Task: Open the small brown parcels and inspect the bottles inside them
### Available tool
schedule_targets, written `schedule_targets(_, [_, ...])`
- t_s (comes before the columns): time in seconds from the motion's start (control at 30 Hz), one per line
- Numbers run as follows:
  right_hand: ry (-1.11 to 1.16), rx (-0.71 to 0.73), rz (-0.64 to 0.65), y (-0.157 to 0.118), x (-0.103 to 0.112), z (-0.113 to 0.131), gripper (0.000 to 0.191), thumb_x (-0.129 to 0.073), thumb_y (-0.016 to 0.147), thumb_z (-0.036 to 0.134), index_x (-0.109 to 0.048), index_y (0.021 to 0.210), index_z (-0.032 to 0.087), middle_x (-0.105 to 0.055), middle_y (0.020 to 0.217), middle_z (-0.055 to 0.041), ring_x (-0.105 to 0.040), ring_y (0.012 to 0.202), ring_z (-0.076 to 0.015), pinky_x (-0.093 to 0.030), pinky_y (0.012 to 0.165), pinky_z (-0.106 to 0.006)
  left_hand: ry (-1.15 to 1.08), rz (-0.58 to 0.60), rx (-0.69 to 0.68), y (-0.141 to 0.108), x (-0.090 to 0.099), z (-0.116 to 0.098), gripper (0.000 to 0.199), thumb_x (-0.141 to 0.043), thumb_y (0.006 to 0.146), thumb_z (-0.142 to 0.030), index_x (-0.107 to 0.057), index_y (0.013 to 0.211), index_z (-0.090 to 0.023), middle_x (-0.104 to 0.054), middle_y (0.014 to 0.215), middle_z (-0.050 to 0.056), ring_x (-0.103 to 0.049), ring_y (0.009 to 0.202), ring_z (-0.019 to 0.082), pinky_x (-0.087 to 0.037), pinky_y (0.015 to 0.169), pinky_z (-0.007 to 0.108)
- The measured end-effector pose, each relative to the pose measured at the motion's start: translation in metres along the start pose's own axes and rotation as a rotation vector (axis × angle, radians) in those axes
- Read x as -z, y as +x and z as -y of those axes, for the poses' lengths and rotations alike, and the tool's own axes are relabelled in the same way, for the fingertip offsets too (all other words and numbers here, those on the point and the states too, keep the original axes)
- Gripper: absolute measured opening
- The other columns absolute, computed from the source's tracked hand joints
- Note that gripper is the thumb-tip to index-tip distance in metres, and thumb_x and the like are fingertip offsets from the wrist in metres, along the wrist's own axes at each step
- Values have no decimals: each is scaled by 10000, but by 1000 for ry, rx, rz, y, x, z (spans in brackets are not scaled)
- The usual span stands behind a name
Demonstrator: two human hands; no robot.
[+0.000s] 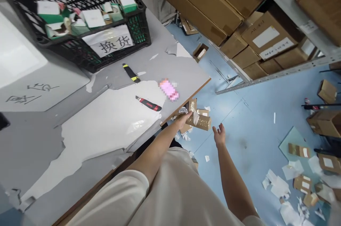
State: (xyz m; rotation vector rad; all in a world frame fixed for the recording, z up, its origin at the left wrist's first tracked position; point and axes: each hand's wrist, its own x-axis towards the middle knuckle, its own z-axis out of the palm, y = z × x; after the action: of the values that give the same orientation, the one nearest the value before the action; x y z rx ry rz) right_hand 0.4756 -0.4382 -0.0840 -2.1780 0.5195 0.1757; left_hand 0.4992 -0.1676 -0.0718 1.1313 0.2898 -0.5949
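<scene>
Beyond the table's edge, my left hand (183,120) has its fingers on a small brown cardboard box (203,122) wrapped in shiny tape, with a scrap of white paper on it. To the right of that box, my right hand (220,134) is raised over the blue floor, fingers apart, touching nothing. A red and black utility knife (148,103) lies on the worn white patch of the grey table (106,126). Farther back is a yellow and black utility knife (131,73). A blurred pink item (169,89) lies near the table edge.
A black crate (93,55) of small green and white boxes stands at the back left, beside a white bin (39,87) with handwriting. Metal shelving (287,68) with cartons rises at upper right. Paper scraps (277,185) and boxes litter the floor at right.
</scene>
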Motion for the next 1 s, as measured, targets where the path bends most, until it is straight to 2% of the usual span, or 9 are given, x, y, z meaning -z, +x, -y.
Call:
schedule_targets(0.07, [-7, -47, 39, 5, -8, 25, 851, -604, 702, 568, -366, 1419, 176, -410, 1458, -214, -490, 1287, -340, -439, 1001, -522, -66, -47, 95, -8, 2, -11, 540, -549, 747, -656, -666, 1022, -206, -691, 1039, 111, -593, 1088, 279, -428, 919, 380])
schedule_targets(0.17, [-17, 132, 152, 8, -30, 79, 791, -582, 739, 539, -385, 1406, 162, -433, 1441, -210, -486, 1290, -332, -458, 989, -511, -179, -141, 136, -23, 6, -26, 517, -658, 704, -548, -643, 1085, -198, -659, 1150, 109, -556, 1151, 278, -408, 956, 379])
schedule_targets(0.27, [23, 339, 279, 1, -67, 140, 699, -558, 781, 535, -442, 1352, 148, -514, 1361, -213, -543, 1231, -304, -482, 966, -488, -259, -230, 59, -42, 20, -33, 545, -754, 627, -477, -639, 1077, -191, -657, 1151, 100, -550, 1153, 287, -401, 977, 408])
schedule_targets(0.37, [99, 509, 496, -16, -121, 197, 638, -527, 822, 539, -469, 1314, 135, -558, 1307, -211, -577, 1186, -263, -469, 991, -463, -342, -378, -163, -74, 49, -36, 598, -800, 584, -475, -636, 1064, -159, -640, 1184, 135, -543, 1174, 293, -386, 1012, 425])
schedule_targets(0.5, [110, 679, 817, -50, -206, 257, 615, -482, 856, 550, -463, 1323, 151, -564, 1308, -190, -580, 1180, -231, -457, 1006, -447, -326, -733, -520, -157, 100, -34, 627, -782, 643, -489, -606, 1138, -147, -581, 1281, 178, -528, 1223, 288, -367, 1054, 434])
schedule_targets(0.63, [12, 776, 1060, -106, -282, 302, 627, -534, 804, 572, -511, 1266, 148, -599, 1255, -187, -610, 1116, -241, -472, 970, -463, -198, -1247, -572, -275, 131, -13, 517, -714, 735, -444, -597, 1163, -178, -598, 1264, 151, -583, 1147, 255, -434, 992, 421])
schedule_targets(0.8, [-147, 799, 1540, -237, -324, 329, 557, -609, 750, 548, -578, 1139, 151, -694, 840, -75, -672, 758, -195, -526, 834, -447, -198, -1829, -473, -413, 105, 60, 471, -654, 764, -398, -601, 1152, -136, -673, 998, 108, -631, 792, 156, -515, 755, 320])
schedule_targets(0.93, [-202, 914, 1878, -365, -315, 303, 499, -617, 749, 507, -577, 1110, 165, -682, 844, -52, -658, 717, -170, -538, 788, -405, -466, -2167, -435, -481, 50, 143, 474, -661, 729, -418, -614, 1091, -114, -653, 884, 72, -584, 648, 113, -503, 659, 281])
schedule_targets(1.0, [-356, 1048, 2008, -419, -308, 278, 465, -598, 766, 488, -590, 1098, 162, -683, 868, -60, -651, 715, -166, -540, 765, -389, -575, -2254, -359, -500, 22, 184, 468, -651, 729, -420, -615, 1086, -120, -660, 885, 74, -596, 658, 126, -505, 656, 287])
